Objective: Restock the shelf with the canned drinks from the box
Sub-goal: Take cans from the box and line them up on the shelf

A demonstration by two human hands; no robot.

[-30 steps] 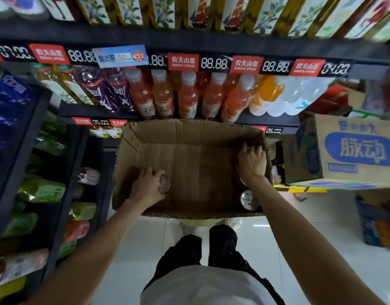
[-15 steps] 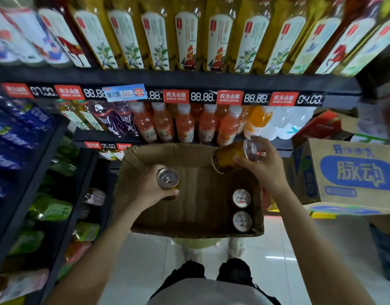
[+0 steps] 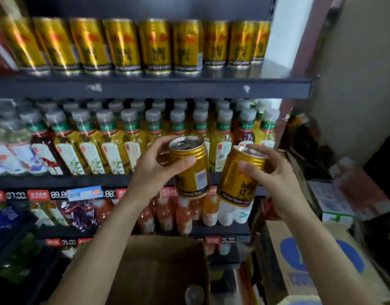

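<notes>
Below the blurred shelf [image 3: 150, 86], each hand's grip holds a can.

Two gold cans [image 3: 190, 170] [image 3: 240, 177] tilted, held side by side before the shelf [image 3: 150, 86], open cardboard box [image 3: 158, 267] below

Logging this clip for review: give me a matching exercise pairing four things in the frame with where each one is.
Things:
1. left hand
2. right hand
3. row of gold cans
4. cardboard box

Places or states:
A. standing on the top shelf
B. open, low in the frame, one can top showing inside
C. holds the gold can nearer the middle of the shelf
D. holds the tilted gold can further right

Pairs: 1-C, 2-D, 3-A, 4-B
</notes>
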